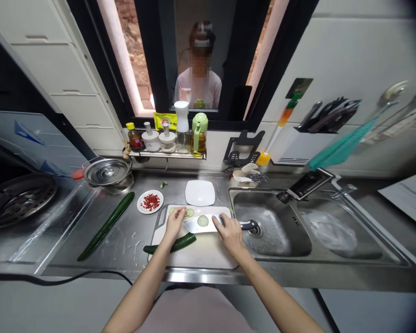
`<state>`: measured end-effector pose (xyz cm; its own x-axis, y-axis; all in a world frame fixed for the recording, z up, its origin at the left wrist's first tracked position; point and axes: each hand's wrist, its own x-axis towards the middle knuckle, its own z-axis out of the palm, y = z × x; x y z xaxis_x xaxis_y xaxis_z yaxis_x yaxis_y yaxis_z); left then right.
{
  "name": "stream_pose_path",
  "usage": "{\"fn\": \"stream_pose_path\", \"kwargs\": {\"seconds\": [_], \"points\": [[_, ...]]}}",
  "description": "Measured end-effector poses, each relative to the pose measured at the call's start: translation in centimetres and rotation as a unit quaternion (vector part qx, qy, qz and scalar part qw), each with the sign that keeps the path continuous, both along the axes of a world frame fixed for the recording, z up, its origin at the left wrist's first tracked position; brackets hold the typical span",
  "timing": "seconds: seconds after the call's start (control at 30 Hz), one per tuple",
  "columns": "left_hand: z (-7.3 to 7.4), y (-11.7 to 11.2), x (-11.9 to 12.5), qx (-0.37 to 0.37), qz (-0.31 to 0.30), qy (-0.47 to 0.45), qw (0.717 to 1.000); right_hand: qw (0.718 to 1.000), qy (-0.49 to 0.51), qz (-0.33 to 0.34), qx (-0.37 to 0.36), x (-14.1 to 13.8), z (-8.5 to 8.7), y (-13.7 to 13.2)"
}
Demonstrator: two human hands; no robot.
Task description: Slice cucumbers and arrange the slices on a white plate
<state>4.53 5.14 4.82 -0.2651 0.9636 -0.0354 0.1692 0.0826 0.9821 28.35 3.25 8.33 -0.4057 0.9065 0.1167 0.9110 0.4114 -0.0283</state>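
Both bare forearms extend forward and converge. The left hand [175, 223] reaches slightly farther, its thumb and fingertips drawn close together. The right hand [231, 235] shows its back uppermost, fingers bent and pointing forward and inward. Both wrists are uncovered.

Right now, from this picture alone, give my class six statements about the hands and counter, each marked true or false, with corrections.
1. The right hand holds a knife. True.
2. A cucumber slice lies on the knife's blade. True.
3. The left hand grips the knife's handle. False: its fingers are by other slices on the cutting board.
4. The long cucumber lies in the sink. False: it lies on the counter, left of the board.
5. The round plate holds red pieces. True.
6. The square plate sits on the round plate. False: it stands apart, beyond the board.
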Motion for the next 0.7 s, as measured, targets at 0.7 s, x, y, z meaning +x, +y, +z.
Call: {"fn": "stream_pose_path", "kwargs": {"seconds": [0.7], "points": [[0.9, -0.1, 2.0, 0.014, -0.170, 0.250, 0.953, 1.000, -0.003, -0.011, -0.022, 0.8, -0.8, -2.0]]}}
